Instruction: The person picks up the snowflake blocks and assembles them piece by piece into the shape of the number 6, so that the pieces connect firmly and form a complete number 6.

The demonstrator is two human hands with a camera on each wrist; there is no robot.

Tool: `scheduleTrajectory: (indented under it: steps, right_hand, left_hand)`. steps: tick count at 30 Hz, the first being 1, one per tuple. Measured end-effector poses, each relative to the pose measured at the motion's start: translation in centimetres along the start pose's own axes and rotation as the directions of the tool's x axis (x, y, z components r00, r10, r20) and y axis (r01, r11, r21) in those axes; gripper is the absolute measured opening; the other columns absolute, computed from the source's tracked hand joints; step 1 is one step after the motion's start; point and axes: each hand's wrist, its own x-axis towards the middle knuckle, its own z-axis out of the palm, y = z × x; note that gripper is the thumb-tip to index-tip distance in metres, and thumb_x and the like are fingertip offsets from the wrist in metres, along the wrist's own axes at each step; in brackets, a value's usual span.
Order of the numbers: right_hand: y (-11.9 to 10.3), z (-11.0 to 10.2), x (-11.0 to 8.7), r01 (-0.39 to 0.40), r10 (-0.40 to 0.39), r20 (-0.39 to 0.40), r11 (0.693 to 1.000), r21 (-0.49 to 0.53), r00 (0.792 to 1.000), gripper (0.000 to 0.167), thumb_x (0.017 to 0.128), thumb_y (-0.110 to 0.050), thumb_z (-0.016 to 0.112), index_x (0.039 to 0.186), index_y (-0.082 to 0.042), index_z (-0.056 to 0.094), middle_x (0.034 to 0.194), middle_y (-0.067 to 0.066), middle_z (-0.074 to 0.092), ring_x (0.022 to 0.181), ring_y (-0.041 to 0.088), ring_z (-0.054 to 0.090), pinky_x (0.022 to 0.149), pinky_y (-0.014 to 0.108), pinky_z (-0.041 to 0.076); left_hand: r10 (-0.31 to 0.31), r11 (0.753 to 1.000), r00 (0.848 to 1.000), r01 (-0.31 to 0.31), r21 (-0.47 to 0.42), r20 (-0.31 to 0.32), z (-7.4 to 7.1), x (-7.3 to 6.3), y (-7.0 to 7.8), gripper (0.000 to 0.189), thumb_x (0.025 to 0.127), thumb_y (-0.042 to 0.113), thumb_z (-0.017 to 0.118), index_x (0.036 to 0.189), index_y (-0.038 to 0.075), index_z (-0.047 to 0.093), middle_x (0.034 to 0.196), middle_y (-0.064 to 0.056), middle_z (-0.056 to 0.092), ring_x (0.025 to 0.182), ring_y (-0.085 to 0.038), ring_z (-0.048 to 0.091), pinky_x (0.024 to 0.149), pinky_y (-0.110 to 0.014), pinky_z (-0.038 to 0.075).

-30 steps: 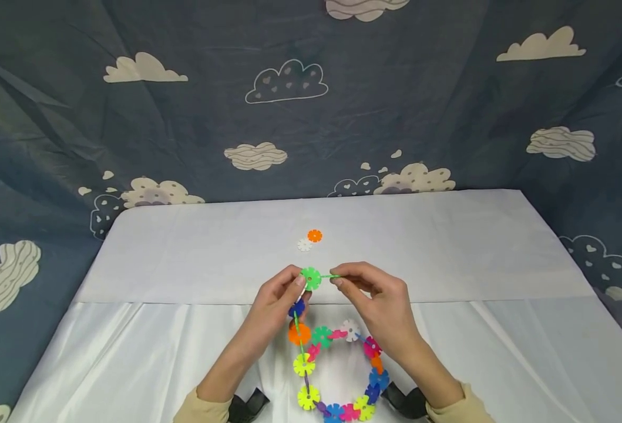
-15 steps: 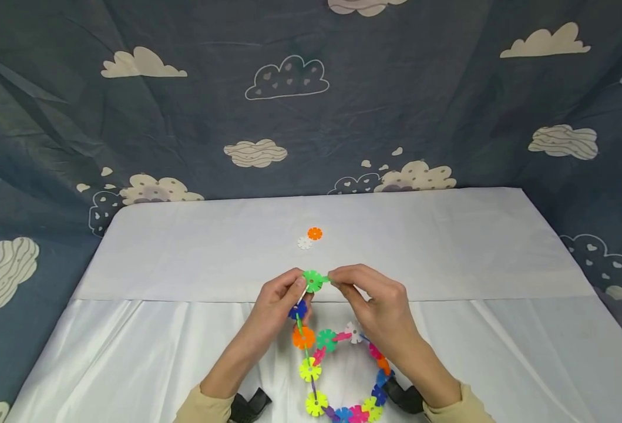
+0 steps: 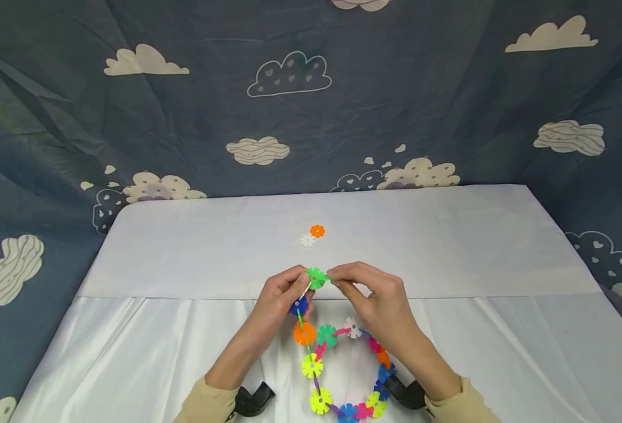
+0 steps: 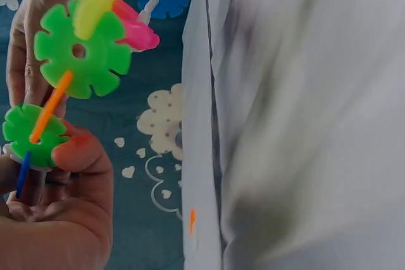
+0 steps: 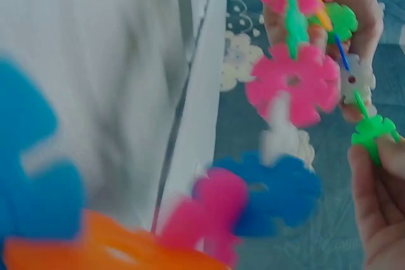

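Flower-shaped plastic discs are linked into a chain (image 3: pixel 320 401) that hangs in a loop below both hands. My left hand (image 3: pixel 279 299) grips its upper end, around a white disc (image 5: pixel 359 81) that shows edge-on in the head view, just above a dark blue disc (image 3: pixel 298 305). A bright green disc (image 3: pixel 316 278) sticks out at the top, between the hands. Thumb and forefinger of my right hand (image 3: pixel 379 296) pinch another green disc (image 5: pixel 373 135), which sits at the first green disc's edge. An orange disc (image 3: pixel 304 333) hangs below the left hand.
A loose orange disc (image 3: pixel 317 231) and a loose white disc (image 3: pixel 307 240) lie on the white-covered table (image 3: pixel 184 247), beyond the hands. Black straps (image 3: pixel 254 399) show near the sleeves. A dark cloud-printed cloth (image 3: pixel 395 100) rises behind the table.
The green disc in my right hand has moved left, closing the gap to the green disc at the left hand. The hanging loop has swung slightly right.
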Motion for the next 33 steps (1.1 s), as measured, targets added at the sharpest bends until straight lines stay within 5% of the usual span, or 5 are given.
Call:
scheduleTrajectory:
  steps: [5,10,19,26,33]
  right_hand:
    - [0.7,-0.2,-0.1,-0.259,0.241,0.1,0.932,0.252,0.965,0.015,0.093,-0.011,0.068,0.107,-0.013,0.073,0.106,-0.003,0.07,0.097,0.017,0.067,0.087,0.031,0.053]
    - [1.6,-0.7,0.3,-0.366,0.31,0.208,0.865,0.343,0.928,0.016,0.096,-0.016,0.066,0.111,-0.013,0.071,0.109,0.005,0.068,0.096,0.036,0.065,0.085,0.037,0.054]
    - [5.7,-1.6,6.7,-0.333,0.344,0.388,0.938,-0.099,0.855,0.02,0.097,-0.022,0.065,0.114,-0.014,0.07,0.108,-0.002,0.069,0.097,0.017,0.063,0.083,0.038,0.052]
    - [9.9,0.1,10.8,-0.28,0.391,0.48,0.916,-0.289,0.785,0.023,0.096,-0.011,0.064,0.117,-0.004,0.068,0.104,0.004,0.07,0.093,0.02,0.063,0.083,0.038,0.051]
    - [12.7,1.9,12.6,-0.252,0.394,0.51,0.911,-0.326,0.764,0.027,0.092,-0.008,0.068,0.119,-0.008,0.069,0.111,0.004,0.069,0.097,0.02,0.061,0.09,0.036,0.048]
  left_hand:
    - [-0.03,0.999,0.999,0.031,0.022,-0.033,0.1,0.1,0.1,0.039,0.105,0.033,0.046,0.101,-0.006,0.053,0.075,-0.007,0.049,0.058,-0.019,0.049,0.049,-0.023,0.04]
    - [-0.038,0.997,0.996,0.043,0.058,-0.074,0.3,0.2,-0.3,0.035,0.104,0.03,0.052,0.099,-0.005,0.053,0.072,-0.009,0.048,0.055,-0.017,0.046,0.048,-0.025,0.037]
    - [-0.034,0.993,0.994,0.046,0.109,-0.106,0.0,0.2,-0.1,0.03,0.1,0.023,0.058,0.098,-0.006,0.052,0.065,-0.008,0.047,0.052,-0.019,0.041,0.044,-0.028,0.032]
    - [-0.027,0.993,0.994,0.04,0.114,-0.11,0.0,0.1,0.0,0.022,0.1,0.02,0.058,0.095,-0.001,0.055,0.071,-0.011,0.052,0.053,-0.018,0.042,0.044,-0.026,0.035]
    - [-0.032,0.994,0.992,0.043,0.097,-0.118,-0.1,0.1,0.1,0.019,0.099,0.02,0.058,0.094,0.001,0.057,0.071,-0.011,0.054,0.054,-0.021,0.042,0.044,-0.026,0.036]
